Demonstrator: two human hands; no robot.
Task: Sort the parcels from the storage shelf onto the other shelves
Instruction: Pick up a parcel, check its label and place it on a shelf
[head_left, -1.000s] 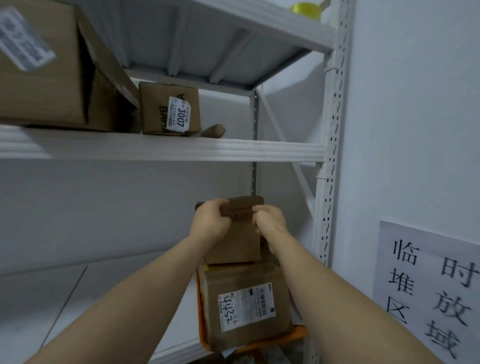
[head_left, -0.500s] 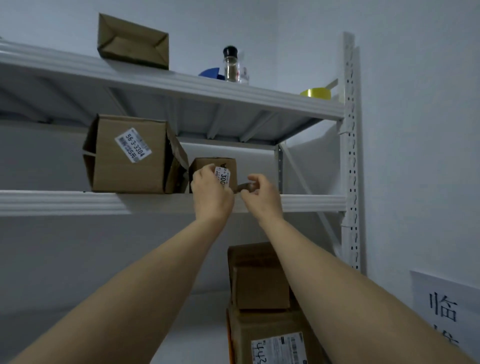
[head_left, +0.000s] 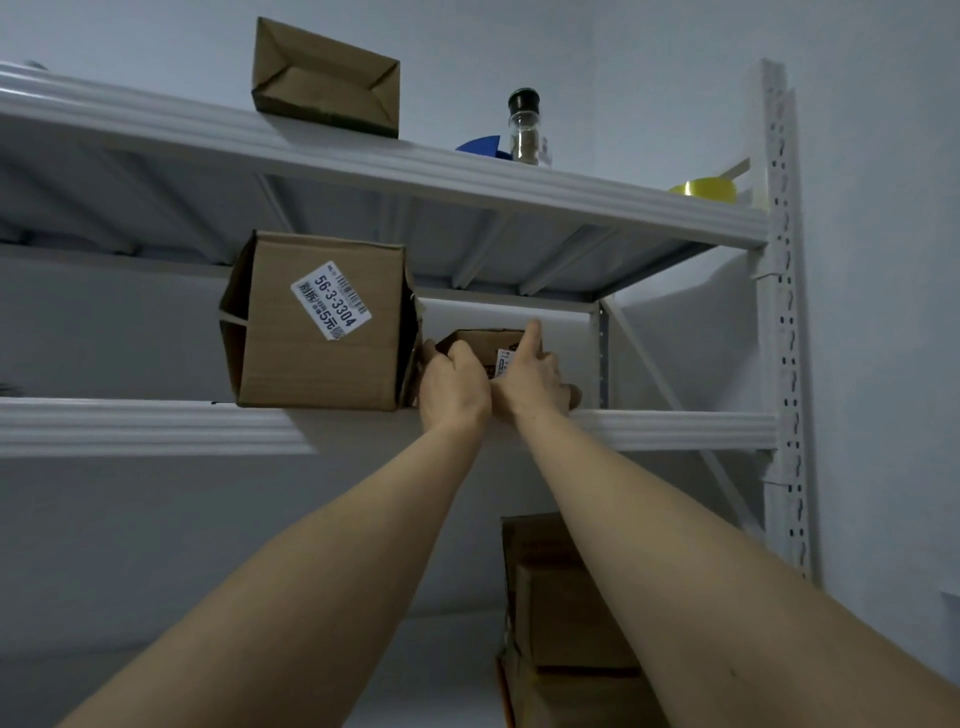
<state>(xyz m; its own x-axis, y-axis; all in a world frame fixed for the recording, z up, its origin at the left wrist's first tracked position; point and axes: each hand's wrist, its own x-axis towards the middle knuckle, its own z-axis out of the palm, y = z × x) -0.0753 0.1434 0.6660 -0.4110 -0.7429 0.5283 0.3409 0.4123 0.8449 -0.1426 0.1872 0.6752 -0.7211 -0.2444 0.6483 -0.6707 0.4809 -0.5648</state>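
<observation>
Small parcel (head_left: 483, 345): it's on the middle shelf (head_left: 675, 426), tucked just right of the big labelled box (head_left: 322, 322) and set further back than that box's front face.
Left hand (head_left: 454, 387): fingers curled over the parcel's upper left corner, squeezed into the narrow gap beside the big box. Looks like a hook-and-steady hold, because there's no room for a full wrap on that side.
Right hand (head_left: 530, 382): forefinger straight up, flat against the parcel's right front edge. The other fingers are hidden behind the hand, so I can't tell whether they pinch or only press.
Why two hands: my guess is that one on each side keeps it square at arm's reach overhead (an awkward height, this).
Facing: its white sticker faces out towards the person, partly covered by the right hand.
Long axis: seems to run sideways, parallel to the big box's front edge and the shelf lip. The hands hide too much to be certain.
Above the big box: top shelf (head_left: 571, 187) with a folded carton (head_left: 324, 78), and further right a jar (head_left: 523, 127) and a yellow roll (head_left: 704, 188).
Below and right of the big box: stacked parcels (head_left: 561, 597) wait behind the right forearm.
</observation>
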